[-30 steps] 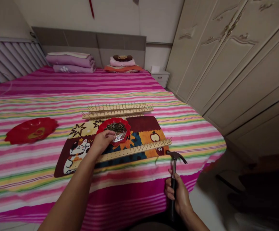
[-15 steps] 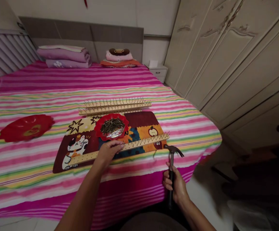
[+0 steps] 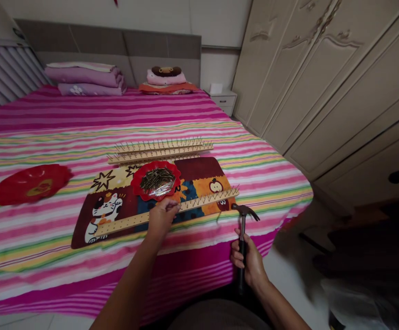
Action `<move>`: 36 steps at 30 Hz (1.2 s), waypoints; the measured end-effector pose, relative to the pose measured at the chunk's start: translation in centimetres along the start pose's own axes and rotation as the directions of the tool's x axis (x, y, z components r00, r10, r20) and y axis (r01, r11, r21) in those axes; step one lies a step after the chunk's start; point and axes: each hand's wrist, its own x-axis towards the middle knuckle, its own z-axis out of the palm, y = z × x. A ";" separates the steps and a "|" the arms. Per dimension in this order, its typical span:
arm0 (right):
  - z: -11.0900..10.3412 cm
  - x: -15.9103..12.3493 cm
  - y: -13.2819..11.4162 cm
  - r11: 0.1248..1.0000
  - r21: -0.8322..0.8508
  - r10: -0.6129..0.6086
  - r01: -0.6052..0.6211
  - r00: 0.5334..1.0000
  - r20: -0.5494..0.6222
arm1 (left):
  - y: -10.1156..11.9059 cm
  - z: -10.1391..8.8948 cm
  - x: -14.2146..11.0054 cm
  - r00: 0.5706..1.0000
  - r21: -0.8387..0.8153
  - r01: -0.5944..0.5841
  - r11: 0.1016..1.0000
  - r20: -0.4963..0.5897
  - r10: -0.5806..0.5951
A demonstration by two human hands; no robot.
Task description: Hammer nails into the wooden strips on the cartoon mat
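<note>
As the fingers (image 3: pixel 237 257) of the right hand (image 3: pixel 250 265) wrap firmly around the black grip of a claw hammer (image 3: pixel 242 245), its steel head (image 3: pixel 244 211) hovers just off the right end of a nail-studded wooden strip (image 3: pixel 140 221). The fingers (image 3: pixel 172 206) of the left hand (image 3: pixel 161 217) curl down at that strip's middle, touching or just above it. Whether they pinch a nail is hidden from this view, so I cannot tell what they hold, if anything.

Nails stand in a row along the strip from beside the left hand to its right end, while its left stretch shows none. Beyond the hand, a red scalloped dish (image 3: pixel 172 170) holds a heap of loose nails (image 3: pixel 157 179), so plenty remain unplaced. Further off lie more wooden strips (image 3: pixel 161 149), their full rows of nails standing upright.

The near strip and the dish rest on a patchwork cat mat (image 3: pixel 199 167), which lies on a pink striped bedspread (image 3: pixel 48 261). A second red dish (image 3: pixel 30 184) sits well to the left. Folded bedding (image 3: pixel 85 78) lines the headboard (image 3: pixel 106 43), and a cream wardrobe (image 3: pixel 323 87) stands along the right.
</note>
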 end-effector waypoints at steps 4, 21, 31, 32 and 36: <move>0.0 0.1 -0.1 1.000 -0.011 0.005 -0.005 1.000 -0.004 | -0.1 0.1 0.0 1.000 0.107 -0.026 0.994 0.006 0.025; 6.2 -5.6 -3.4 0.761 -0.625 -0.050 0.176 0.976 0.213 | -0.6 1.0 -0.5 0.936 0.402 -0.328 0.855 0.020 0.350; 10.4 -3.4 -3.8 0.339 -0.743 -0.122 0.577 0.810 0.574 | -1.1 1.2 -0.7 0.932 0.469 -0.338 0.816 0.045 0.361; 10.3 -3.3 -3.8 0.309 -0.748 -0.109 0.588 0.803 0.586 | -1.2 1.2 -0.7 0.936 0.480 -0.328 0.814 0.049 0.349; 9.4 -3.8 -3.9 0.322 -0.765 -0.072 0.557 0.820 0.567 | -1.3 1.3 -0.7 0.935 0.484 -0.333 0.809 0.055 0.352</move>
